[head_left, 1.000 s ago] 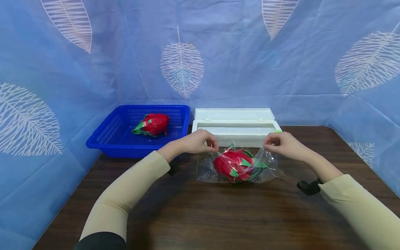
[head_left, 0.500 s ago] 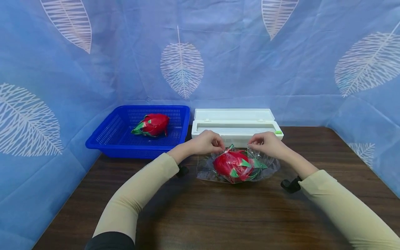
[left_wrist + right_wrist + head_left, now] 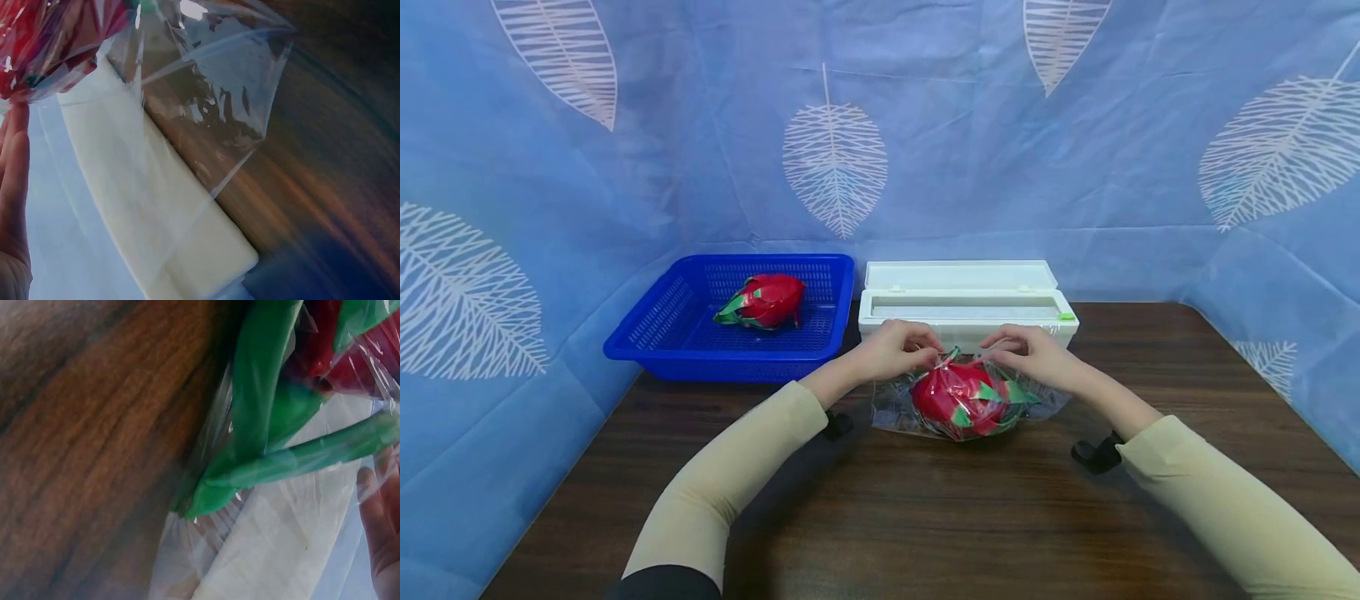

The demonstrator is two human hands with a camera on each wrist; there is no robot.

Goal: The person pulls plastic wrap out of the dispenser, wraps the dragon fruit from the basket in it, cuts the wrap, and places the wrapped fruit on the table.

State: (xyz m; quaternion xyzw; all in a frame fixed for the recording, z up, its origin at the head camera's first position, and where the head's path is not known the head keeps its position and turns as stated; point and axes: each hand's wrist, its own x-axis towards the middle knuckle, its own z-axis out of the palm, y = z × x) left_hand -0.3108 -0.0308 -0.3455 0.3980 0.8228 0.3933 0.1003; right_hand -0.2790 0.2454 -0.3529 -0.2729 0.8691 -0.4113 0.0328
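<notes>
Your left hand [image 3: 895, 350] and right hand [image 3: 1033, 357] are both in front of the box [image 3: 961, 333], just short of its near side. Your left fingers are curled in, with thumb and forefinger nearly together, pinching the film [image 3: 891, 410]. Your right fingers are bent the same way and pinch the film too, a small gap from your left fingertips; the exact grip is hard to make out.

The fruit [image 3: 958, 406], red with green leaf tips, lies on the table [image 3: 985, 517] in front of the box, below your fingertips. Film covers it, crinkled and shiny, with loose clear edges spreading out along the box's near side. Its longest leaves point toward the box's right end, and a green tip sticks up between your hands. In the left wrist view, a flat corner of film hangs across the box's edge.

The box is white, with its lid [image 3: 958, 273] tipped up at the back and a bright green piece [image 3: 1067, 317] near its right end. To the box's left stands the blue basket [image 3: 730, 355], with a second fruit [image 3: 771, 300] lying in it. Behind the box hangs a blue cloth [image 3: 940, 167] printed with white leaves.
</notes>
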